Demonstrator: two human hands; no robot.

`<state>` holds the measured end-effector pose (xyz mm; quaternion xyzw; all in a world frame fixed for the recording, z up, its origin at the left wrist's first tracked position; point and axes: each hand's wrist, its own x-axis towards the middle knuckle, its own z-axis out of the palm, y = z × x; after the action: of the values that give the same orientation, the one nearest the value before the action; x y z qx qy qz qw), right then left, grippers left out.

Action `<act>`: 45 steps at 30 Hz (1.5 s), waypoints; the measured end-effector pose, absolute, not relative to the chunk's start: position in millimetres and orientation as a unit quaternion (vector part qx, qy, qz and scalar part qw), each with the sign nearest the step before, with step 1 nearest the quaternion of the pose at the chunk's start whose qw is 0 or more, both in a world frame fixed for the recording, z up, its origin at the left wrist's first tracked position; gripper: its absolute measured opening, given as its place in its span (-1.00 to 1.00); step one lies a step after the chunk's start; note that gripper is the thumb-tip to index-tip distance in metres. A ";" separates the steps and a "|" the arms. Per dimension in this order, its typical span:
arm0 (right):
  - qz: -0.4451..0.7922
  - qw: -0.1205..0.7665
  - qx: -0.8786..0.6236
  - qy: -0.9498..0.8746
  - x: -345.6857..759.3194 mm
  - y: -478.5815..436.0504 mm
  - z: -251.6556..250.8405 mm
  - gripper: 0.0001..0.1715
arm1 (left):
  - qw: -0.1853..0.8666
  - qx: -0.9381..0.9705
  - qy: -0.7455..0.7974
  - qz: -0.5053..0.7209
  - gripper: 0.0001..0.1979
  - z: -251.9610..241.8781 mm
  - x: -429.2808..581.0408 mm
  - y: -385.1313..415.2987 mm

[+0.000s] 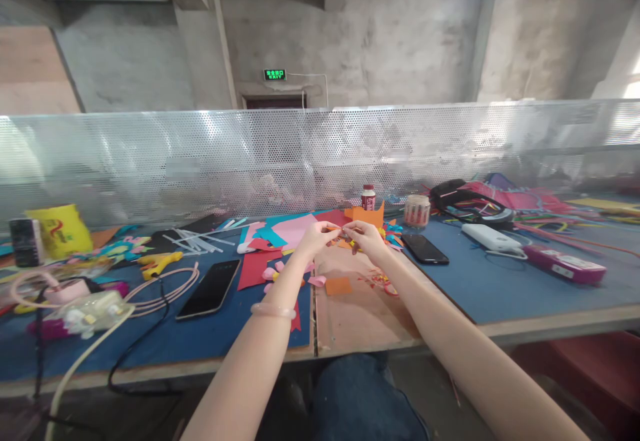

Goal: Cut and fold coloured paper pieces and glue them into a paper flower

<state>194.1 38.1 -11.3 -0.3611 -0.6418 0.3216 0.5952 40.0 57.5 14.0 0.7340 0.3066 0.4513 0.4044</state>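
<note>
My left hand (316,237) and my right hand (369,239) meet over the wooden board (365,324), both with fingers closed in a pinch. Between the fingertips is a small orange paper piece (334,229), mostly covered by the fingers. Just behind my right hand stands folded orange paper (369,216). On the board below lie a small orange paper rectangle (339,286) and a red-and-yellow patterned piece (384,282). A pink paper flower (273,273) rests beside my left forearm.
Red paper (254,269), a black phone (210,289) and yellow-handled scissors (160,264) lie left, near cables and a power strip (97,313). To the right are another phone (425,249), a glass jar (417,211) and a white power bank (491,237). A perforated metal screen (210,161) runs behind.
</note>
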 end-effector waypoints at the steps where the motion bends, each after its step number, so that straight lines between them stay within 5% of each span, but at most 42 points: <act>1: 0.326 0.596 -0.361 -0.639 194.0 38.1 -11.2 -0.74 | 0.405 0.733 0.307 0.452 -0.81 14.4 40.0 56.4; 45: 0.355 0.621 -0.370 -0.593 195.0 40.8 -12.1 -0.73 | 0.410 0.717 0.313 0.469 -0.79 8.1 38.9 67.6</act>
<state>195.0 40.8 -12.1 -0.3696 -0.5928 0.3547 0.6214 38.9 67.6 8.1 0.7169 0.3130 0.4691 0.4100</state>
